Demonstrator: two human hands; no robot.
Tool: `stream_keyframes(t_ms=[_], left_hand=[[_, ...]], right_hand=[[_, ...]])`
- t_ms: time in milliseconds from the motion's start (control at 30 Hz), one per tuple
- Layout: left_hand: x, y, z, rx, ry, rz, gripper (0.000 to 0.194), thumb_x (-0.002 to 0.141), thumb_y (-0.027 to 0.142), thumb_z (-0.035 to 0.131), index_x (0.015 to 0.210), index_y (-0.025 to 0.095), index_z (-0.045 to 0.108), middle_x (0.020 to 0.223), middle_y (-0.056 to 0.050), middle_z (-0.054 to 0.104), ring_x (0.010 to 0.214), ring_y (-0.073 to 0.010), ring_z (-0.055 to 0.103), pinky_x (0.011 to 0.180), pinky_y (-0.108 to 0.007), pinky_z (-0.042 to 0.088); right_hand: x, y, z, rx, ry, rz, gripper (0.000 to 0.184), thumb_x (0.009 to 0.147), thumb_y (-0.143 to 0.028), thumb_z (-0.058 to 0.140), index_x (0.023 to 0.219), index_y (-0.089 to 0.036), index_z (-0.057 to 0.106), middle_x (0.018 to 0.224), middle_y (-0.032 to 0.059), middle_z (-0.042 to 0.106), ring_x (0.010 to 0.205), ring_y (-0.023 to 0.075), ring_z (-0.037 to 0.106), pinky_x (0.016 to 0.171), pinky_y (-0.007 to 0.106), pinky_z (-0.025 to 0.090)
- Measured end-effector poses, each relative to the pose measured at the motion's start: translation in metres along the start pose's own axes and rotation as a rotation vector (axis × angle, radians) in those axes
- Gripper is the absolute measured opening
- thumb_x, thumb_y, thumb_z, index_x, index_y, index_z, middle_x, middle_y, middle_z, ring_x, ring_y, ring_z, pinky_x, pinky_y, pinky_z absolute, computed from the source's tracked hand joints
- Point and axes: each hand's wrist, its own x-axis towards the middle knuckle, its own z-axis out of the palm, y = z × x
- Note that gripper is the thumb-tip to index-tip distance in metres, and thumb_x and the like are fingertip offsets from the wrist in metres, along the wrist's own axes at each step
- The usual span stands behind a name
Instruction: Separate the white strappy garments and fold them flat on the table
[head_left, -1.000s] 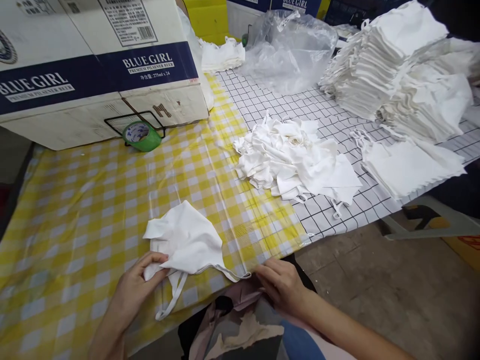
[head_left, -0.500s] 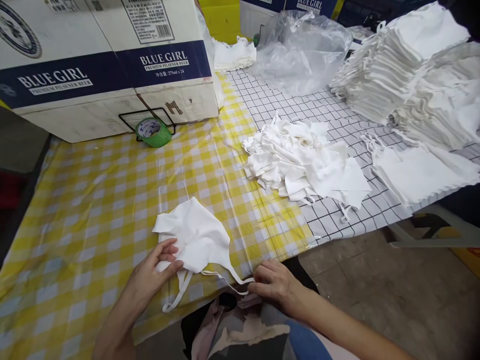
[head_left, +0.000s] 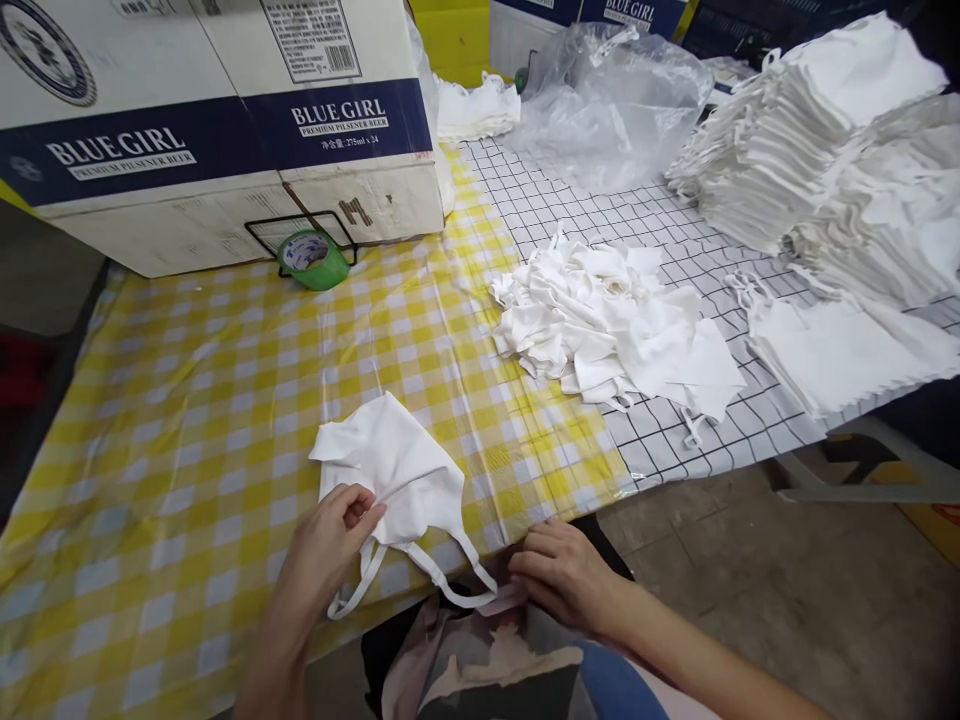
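Note:
A small white camisole-like top (head_left: 409,465) with thin straps lies on the yellow checked cloth, near the table's front edge. My left hand (head_left: 341,525) pinches its fabric on the left side, thumb against fingers, raising a crease across it. Two strap loops hang toward me, one reaching the table edge. To the right, my right hand (head_left: 562,570) rests at that edge with its fingers curled. The strap's end lies just short of these fingers; whether they hold anything is hidden.
A large beer carton (head_left: 225,150) stands at the back left, with a green tape roll (head_left: 319,262) in front. On the grid cloth lie a loose heap of white garments (head_left: 607,320), tall white stacks (head_left: 795,130) and a crumpled clear plastic bag (head_left: 607,100).
My left hand has moved right and closed on the fabric. The strap has come away from my right hand and now hangs as an open loop. The view has shifted slightly.

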Motion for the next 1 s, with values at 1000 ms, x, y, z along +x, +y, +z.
stream_keyframes(t_ms=[1000], left_hand=[[-0.016,-0.082,-0.015,-1.446,0.372,-0.342,0.021,0.057,0.016,0.072,0.066,0.017,0.053,0.07,0.004,0.049,0.067,-0.0076,0.047,0.059,-0.016,0.043]], right_hand=[[0.09,-0.042,0.051,-0.105,-0.09,0.135,0.034,0.067,-0.046,0.071,0.079,-0.019,0.054,0.091,0.0031,0.053,0.088,0.0205,0.044,0.077,0.036,0.033]])
